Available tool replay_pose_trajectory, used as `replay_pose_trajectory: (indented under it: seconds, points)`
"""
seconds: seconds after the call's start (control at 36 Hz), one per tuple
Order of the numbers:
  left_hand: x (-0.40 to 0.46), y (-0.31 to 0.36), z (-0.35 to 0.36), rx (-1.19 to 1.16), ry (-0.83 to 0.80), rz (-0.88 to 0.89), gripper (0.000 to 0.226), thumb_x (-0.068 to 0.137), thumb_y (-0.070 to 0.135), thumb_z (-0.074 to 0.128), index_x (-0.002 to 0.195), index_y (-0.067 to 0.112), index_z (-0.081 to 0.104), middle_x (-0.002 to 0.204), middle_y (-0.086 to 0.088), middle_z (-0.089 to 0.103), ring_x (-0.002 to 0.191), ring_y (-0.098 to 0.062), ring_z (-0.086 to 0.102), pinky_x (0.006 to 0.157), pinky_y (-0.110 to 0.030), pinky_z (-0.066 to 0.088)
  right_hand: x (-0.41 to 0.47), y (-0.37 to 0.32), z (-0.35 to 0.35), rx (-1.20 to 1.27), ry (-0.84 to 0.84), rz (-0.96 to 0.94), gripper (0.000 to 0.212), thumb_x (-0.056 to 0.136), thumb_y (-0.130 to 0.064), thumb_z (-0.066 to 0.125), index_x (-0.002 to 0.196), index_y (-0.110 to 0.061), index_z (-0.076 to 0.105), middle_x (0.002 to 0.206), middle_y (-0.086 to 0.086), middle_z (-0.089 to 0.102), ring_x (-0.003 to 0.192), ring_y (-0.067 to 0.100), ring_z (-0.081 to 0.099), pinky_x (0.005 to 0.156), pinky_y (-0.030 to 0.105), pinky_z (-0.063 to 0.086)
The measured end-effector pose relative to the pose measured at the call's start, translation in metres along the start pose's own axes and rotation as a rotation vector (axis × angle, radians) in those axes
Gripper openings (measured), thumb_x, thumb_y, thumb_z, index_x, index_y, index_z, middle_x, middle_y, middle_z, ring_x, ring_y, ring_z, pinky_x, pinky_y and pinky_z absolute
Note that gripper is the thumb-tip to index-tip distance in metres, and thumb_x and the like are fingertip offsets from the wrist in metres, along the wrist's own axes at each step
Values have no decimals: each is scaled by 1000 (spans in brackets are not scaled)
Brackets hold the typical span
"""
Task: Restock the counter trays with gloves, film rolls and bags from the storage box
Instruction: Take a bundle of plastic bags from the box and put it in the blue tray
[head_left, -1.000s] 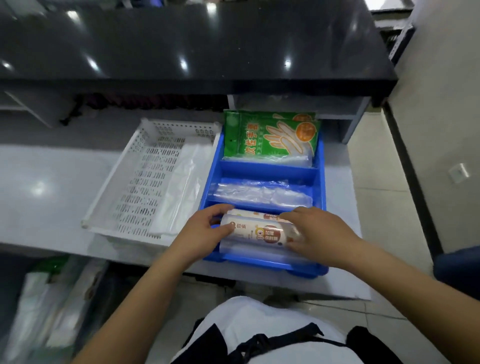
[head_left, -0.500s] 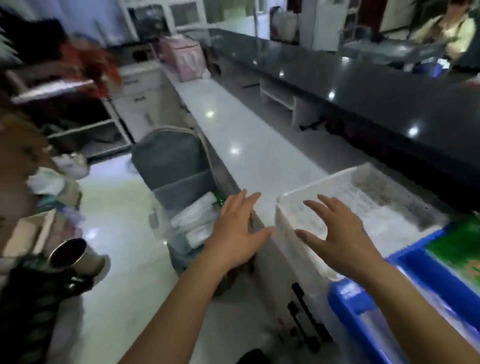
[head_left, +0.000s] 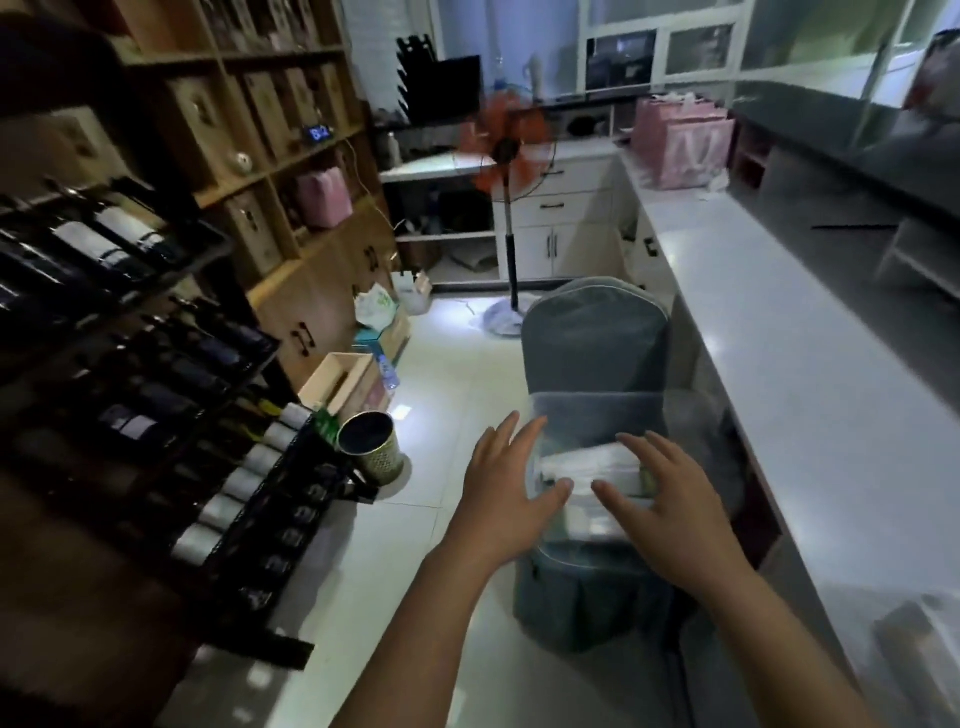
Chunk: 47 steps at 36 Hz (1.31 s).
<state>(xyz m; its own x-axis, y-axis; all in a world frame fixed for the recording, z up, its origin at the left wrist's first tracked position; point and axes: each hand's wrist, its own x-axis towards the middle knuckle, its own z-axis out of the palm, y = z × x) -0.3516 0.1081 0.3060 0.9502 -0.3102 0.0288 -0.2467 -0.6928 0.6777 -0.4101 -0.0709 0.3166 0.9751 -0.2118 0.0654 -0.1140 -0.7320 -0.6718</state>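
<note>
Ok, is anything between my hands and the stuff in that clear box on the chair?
Nothing visible. Left hand and right hand hover open just above the clear storage box on the grey chair, with the packs exposed between them. Blur hides any lid.

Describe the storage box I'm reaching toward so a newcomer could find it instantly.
Follow the long white counter to the grey covered chair standing beside it. On the chair's seat sits the storage box, just beyond both hands. It is the only see-through container there, with pale packets inside.

Left hand (head_left: 506, 486) and right hand (head_left: 667, 501), fingers spread, hover over clear storage box (head_left: 587, 415) on covered chair (head_left: 595, 343).
</note>
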Motion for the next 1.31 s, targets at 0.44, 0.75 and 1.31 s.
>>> replay_pose_trajectory:
  seconds: [0.44,0.75,1.31]
  points:
    - [135,-78,25,-22,-157,-111,72,91,48,61,151,42,22,165,14,10,152,-15,7,120,-42,20,142,60,49,-4,19,169,55,86,-38,70,134,-14,56,141,8,53,128,29,50,104,49,43]
    - [257,-117,92,15,-305,-272,73,89,46,64,150,40,25,165,10,13,149,-21,17,118,-46,25,273,152,77,-61,-148,321,62,86,-46,64,140,-19,51,146,7,48,131,29,48,103,49,43]
    - [380,-218,243,34,-809,-549,71,85,24,69,148,19,38,153,-12,38,138,-29,39,110,-29,33,387,309,179,-210,-769,647,57,83,-35,64,136,-19,53,137,15,55,122,36,54,98,47,48]
